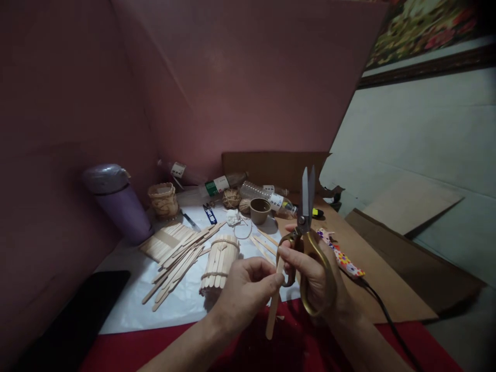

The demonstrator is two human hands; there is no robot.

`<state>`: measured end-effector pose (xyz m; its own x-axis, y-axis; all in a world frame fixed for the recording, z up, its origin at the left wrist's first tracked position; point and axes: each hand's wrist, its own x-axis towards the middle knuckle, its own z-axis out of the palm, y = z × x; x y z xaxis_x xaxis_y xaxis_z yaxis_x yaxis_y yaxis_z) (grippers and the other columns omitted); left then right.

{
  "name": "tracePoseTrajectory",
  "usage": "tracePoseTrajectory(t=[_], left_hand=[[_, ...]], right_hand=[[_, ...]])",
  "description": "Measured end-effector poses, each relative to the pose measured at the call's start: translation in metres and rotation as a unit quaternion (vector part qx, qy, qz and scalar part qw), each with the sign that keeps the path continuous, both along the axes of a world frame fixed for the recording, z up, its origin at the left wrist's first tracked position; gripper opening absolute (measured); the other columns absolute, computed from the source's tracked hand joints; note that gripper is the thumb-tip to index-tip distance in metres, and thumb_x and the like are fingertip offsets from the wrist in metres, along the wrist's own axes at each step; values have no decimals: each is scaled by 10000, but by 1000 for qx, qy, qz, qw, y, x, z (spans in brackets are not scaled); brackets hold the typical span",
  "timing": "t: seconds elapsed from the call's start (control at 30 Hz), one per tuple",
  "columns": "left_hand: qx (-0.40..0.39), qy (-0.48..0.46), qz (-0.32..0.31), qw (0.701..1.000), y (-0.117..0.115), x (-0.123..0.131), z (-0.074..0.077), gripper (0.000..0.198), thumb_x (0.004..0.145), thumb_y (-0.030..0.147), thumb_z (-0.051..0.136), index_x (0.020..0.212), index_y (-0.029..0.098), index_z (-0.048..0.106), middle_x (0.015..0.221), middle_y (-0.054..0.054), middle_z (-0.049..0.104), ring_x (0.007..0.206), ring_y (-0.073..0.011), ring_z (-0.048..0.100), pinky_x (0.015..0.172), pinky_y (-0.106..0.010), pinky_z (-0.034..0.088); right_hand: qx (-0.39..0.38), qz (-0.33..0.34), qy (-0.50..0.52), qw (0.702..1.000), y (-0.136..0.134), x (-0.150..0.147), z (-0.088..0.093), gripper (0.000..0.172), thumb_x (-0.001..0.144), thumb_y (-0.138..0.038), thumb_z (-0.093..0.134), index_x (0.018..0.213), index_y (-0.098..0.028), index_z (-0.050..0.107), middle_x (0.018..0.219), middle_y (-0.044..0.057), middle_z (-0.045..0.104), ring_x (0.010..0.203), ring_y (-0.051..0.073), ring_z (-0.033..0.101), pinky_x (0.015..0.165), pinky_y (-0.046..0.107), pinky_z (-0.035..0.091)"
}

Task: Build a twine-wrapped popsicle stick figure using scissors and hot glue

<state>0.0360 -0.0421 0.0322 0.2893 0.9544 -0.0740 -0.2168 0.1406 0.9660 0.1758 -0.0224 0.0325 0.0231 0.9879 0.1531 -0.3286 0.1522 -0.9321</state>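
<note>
My left hand [253, 284] pinches a wooden craft stick [273, 312] that slants down over the red cloth. In my right hand [312, 268] are scissors [306, 206] with brass-coloured handles, blades pointing up and slightly parted. The thumb of that hand also touches the top end of the stick. Beside my left hand lies a cylinder [220, 261] covered in craft sticks and bound with twine, partly hidden by the hand. A spread of loose craft sticks [176, 276] lies to its left, next to a banded bundle of sticks [165, 243].
A purple tumbler [124, 206] and a woven-looking cup [163, 200] stand at left. Behind are plastic bottles [222, 185], twine balls [231, 198], a brown cup [260, 211], a blue snipper [210, 213] and a craft knife [189, 221]. A flowered glue gun [343, 258] with a cord lies on cardboard [391, 294].
</note>
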Motion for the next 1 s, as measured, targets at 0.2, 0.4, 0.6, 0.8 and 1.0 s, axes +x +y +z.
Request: tracePoseTrajectory(t=[0.2,0.4,0.6,0.8,1.0], left_hand=[[-16,-65,108,992,12,-11,4,254,709,355,733,667,153,585,493,6,591,349,-43,406,348,-149,262],[5,-108,161,981,19,-22,12,229,740,330,706,685,164,558,508,12,602,340,-45,398,365,-163,324],[6,-113,164,980,20,-20,9,233,733,338,716,684,170,562,506,10,604,382,-79,493,403,-180,397],[10,-106,164,981,23,-21,7,230,730,322,720,666,171,559,499,9,603,433,-106,560,429,-186,423],[10,-81,160,984,23,-22,7,241,736,340,713,672,175,550,484,10,599,387,-89,511,366,-159,327]], right_hand=[[-41,124,10,991,-2,-1,-11,460,833,-575,568,1111,-214,502,700,-28,537,492,91,475,429,210,452],[-39,252,-120,959,-14,-8,-18,562,794,-750,403,861,-198,483,616,-38,491,467,87,432,438,214,375],[-13,249,-183,951,-15,-11,-18,613,760,-786,398,918,-205,513,597,-39,486,487,96,422,442,204,335],[-39,246,-178,952,-14,-12,-20,659,750,-792,414,1039,-204,479,614,-51,468,433,69,372,395,180,294],[-32,246,-170,954,-11,-12,-24,626,752,-779,437,995,-203,468,634,-54,448,459,67,373,406,167,319]])
